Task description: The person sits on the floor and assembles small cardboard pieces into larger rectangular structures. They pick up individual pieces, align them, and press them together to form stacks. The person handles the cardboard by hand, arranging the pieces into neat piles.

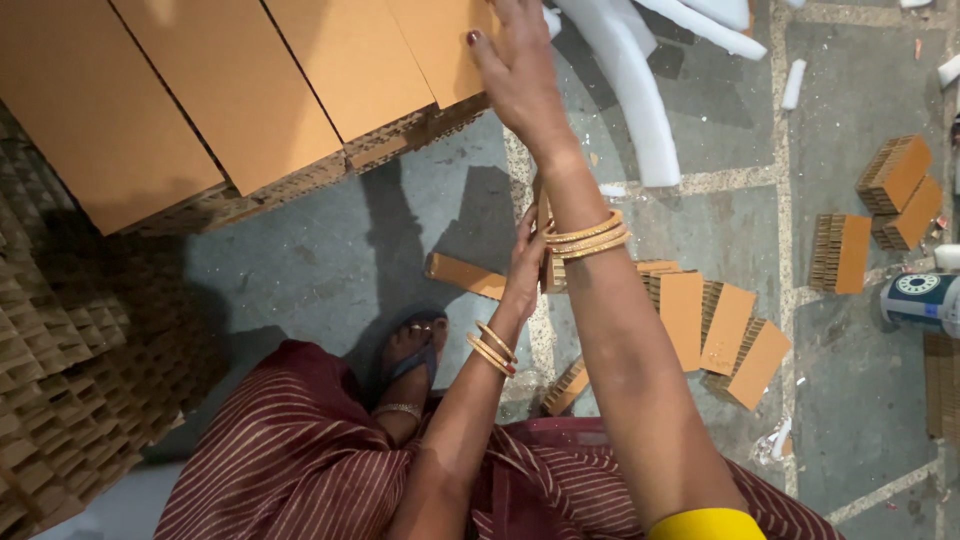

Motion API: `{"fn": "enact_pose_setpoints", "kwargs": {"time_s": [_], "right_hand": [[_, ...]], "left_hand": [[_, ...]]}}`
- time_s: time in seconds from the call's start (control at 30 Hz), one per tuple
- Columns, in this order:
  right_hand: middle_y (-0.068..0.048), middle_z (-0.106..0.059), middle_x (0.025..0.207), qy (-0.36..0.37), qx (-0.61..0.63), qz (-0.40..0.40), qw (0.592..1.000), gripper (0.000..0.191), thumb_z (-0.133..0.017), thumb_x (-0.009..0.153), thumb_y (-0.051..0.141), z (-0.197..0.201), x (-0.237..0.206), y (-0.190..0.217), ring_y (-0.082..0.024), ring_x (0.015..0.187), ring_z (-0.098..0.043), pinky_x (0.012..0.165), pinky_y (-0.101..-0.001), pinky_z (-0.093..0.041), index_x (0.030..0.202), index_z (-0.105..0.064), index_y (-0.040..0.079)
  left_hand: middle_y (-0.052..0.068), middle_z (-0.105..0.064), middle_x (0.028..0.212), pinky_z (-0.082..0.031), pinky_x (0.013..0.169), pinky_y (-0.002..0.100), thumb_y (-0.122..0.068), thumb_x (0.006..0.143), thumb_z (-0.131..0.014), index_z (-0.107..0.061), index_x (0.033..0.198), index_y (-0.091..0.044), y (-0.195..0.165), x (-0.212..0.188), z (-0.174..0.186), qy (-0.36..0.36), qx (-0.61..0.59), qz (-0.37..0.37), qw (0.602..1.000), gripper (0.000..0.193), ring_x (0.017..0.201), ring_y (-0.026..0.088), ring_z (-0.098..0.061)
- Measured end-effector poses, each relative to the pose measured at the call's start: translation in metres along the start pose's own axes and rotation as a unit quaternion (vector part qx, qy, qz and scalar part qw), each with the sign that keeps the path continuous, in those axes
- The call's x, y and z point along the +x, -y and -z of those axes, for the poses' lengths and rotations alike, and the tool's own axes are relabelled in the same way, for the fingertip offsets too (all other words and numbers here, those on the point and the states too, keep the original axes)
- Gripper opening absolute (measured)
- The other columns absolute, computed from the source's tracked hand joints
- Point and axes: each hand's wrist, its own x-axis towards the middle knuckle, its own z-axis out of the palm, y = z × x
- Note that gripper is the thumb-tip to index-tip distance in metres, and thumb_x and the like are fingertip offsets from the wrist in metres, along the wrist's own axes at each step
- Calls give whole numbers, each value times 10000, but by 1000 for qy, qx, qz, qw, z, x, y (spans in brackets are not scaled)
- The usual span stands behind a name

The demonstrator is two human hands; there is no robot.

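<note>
1. Packages/labels: a cylindrical tape roll (925,302) w/ white-and-dark-blue printed end lies on the floor at the right edge. Print not copied.
2. Big tan cardboard slabs (230,90) are stacked top left, flat faces up, honeycomb edges showing along their lower sides. A darker honeycomb stack (60,340) fills the left edge.
3. White foam strips (630,80) lie on the grey stone floor (330,250) top centre, running roughly up-down in view.
4. Right hand (520,70) is raised near the corner of the slab stack, fingers loosely spread, gripping nothing visible. Gold bangles on the wrist.
5. Left hand (525,265) is lower, fingers up against a small honeycomb cardboard block (552,270) behind the right forearm; seems to hold it, grip partly hidden. Bangles here too.
6. That block: tan face, ribbed brown edge, stands on edge w/ long axis approx. vertical in view; mostly hidden.
7. Similar small blocks (720,330) lie fanned just right of it, tan faces up, tilted. One long piece (465,275) lies left, slanting. Three more (890,210) sit well apart, upper right.
8. Maroon striped cloth (290,460) and a sandalled foot (410,360) at bottom.
</note>
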Motion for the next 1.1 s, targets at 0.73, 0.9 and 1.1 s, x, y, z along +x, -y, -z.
{"fn": "enact_pose_setpoints", "kwargs": {"time_s": [0.73,0.9,1.1], "right_hand": [[-127,-450,1553,-5,145,-263,954,791,-740,805,333,136,-132,26,-304,1431,-504,1183,-448,-475,1518,-464,129],[-172,-420,1616,1,18,-51,999,777,-839,927,302,108,-69,31,-337,1549,-418,1312,-473,-374,1578,-461,113],[-172,-491,1525,32,-18,7,999,764,-889,916,361,56,-9,35,-347,1428,-538,1191,-432,-483,1513,-499,87]], "left_hand": [[114,-609,1399,-520,1090,386,-298,1128,-397,-441,1528,-64,-66,-9,-51,203,-226,-155,940,466,1246,206,-626],[104,-514,1562,-472,1206,394,-276,1151,-378,-433,1541,-50,-128,-38,-45,2,-116,-403,908,453,1388,242,-560],[130,-601,1454,-503,1125,385,-283,1165,-407,-507,1469,-60,-172,-48,-7,-84,-193,-483,850,390,1281,243,-620]]}}
